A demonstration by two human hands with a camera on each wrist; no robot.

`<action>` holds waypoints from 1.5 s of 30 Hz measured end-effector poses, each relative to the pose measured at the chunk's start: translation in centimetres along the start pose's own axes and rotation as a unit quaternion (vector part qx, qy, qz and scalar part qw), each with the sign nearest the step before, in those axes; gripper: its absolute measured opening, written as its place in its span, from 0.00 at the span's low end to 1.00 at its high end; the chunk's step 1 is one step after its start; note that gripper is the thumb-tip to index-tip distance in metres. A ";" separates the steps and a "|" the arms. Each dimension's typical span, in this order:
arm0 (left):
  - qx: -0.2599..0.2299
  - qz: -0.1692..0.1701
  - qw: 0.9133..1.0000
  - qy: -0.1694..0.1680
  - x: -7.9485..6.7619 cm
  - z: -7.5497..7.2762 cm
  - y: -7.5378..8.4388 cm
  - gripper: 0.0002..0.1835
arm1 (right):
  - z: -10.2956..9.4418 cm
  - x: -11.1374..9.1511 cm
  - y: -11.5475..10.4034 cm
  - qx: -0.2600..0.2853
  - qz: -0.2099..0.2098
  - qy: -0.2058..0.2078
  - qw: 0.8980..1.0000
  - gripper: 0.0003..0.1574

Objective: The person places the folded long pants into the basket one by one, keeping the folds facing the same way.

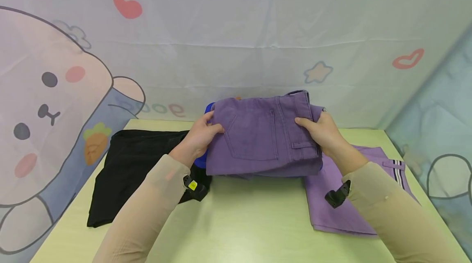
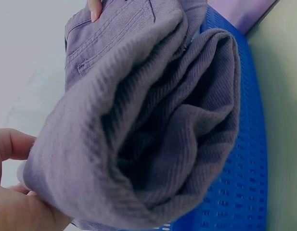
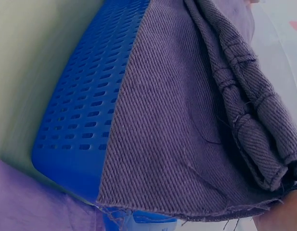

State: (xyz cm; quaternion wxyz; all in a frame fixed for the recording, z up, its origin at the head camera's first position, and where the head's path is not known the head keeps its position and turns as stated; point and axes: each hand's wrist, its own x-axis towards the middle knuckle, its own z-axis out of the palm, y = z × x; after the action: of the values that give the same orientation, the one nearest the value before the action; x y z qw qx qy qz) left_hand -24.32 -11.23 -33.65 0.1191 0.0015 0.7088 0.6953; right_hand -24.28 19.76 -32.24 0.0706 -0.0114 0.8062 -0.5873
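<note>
Folded purple jeans [image 1: 252, 130], with a back pocket and belt loops showing, are held up by both hands over a blue perforated basket [image 3: 83, 108]. My left hand [image 1: 199, 135] grips their left end, thumb on the front face. At the waistband end, my right hand [image 1: 325, 130] pinches the cloth with its thumb in front. In the left wrist view, thick rolled layers of the jeans [image 2: 90, 149] fill the middle. The right wrist view has a frayed cloth edge hanging against the basket's side. Most of the basket is hidden behind the jeans in the head view.
Black folded clothing [image 1: 134, 164] lies on the table [image 1: 243, 222] to the left, partly under my left forearm. Lighter purple clothing [image 1: 332, 205] with a striped tab lies to the right, under my right forearm. A printed cloth backdrop [image 1: 228, 29] stands behind the table.
</note>
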 end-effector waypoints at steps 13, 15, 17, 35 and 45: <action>-0.003 0.002 1.000 0.005 0.7 -0.1 0.2 0.42 | 0.3 0.6 -0.3 -0.022 -0.008 0.023 0.999 0.36; -0.002 0.002 1.000 0.007 0.7 -0.1 0.3 0.42 | 0.3 0.7 -0.4 -0.022 -0.009 0.026 0.999 0.35; 0.001 0.001 1.000 0.011 0.7 0.0 0.5 0.42 | 0.4 0.7 -0.4 -0.020 -0.012 0.028 0.999 0.34; 0.006 0.013 0.999 0.030 1.3 0.2 1.2 0.41 | 0.4 1.0 -1.2 -0.027 -0.008 0.048 0.998 0.35; 0.002 0.027 0.999 0.043 1.9 0.3 1.3 0.41 | 0.6 1.4 -1.6 -0.014 -0.014 0.051 0.998 0.36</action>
State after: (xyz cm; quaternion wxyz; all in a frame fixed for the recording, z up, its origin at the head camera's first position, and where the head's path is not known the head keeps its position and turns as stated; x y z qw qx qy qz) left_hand -26.37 -10.61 -32.66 0.0701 -0.0089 0.7147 0.6959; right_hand -25.70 18.58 -31.02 0.0209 0.0067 0.8166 -0.5768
